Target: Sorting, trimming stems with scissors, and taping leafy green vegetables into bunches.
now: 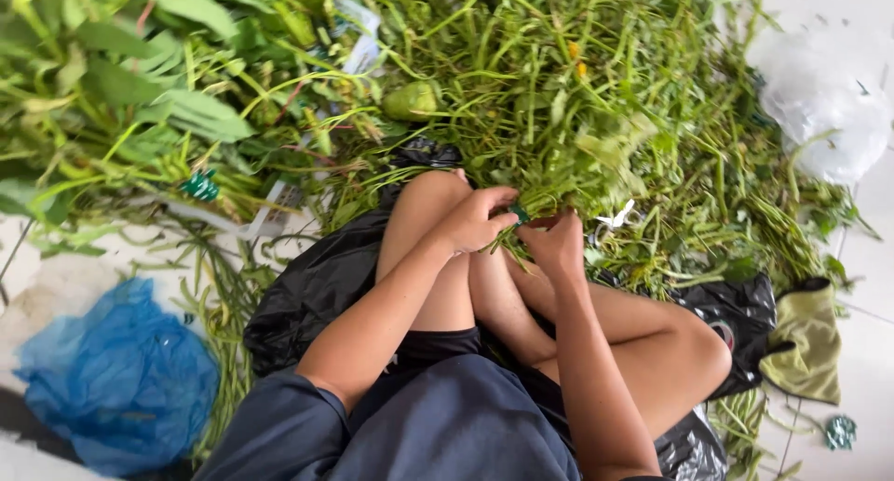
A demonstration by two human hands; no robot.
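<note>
Person sits cross-legged on the floor. Left hand and right hand meet just above the knees, both pinched shut on a small green band around a bunch of green stems. Stem pile spreads far and left. Black plastic bag under the legs, blue bag near left, clear bag far right.

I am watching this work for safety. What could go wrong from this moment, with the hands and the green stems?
1. Both hands, left hand and right hand, pinch a small green tie around thin stems; pulled too hard, the stems may snap.
2. White scissors lie half hidden in the greens beside the right hand; a reach there could possibly nick a finger.
3. The black plastic bag under the legs might slide on the tiled floor.
</note>
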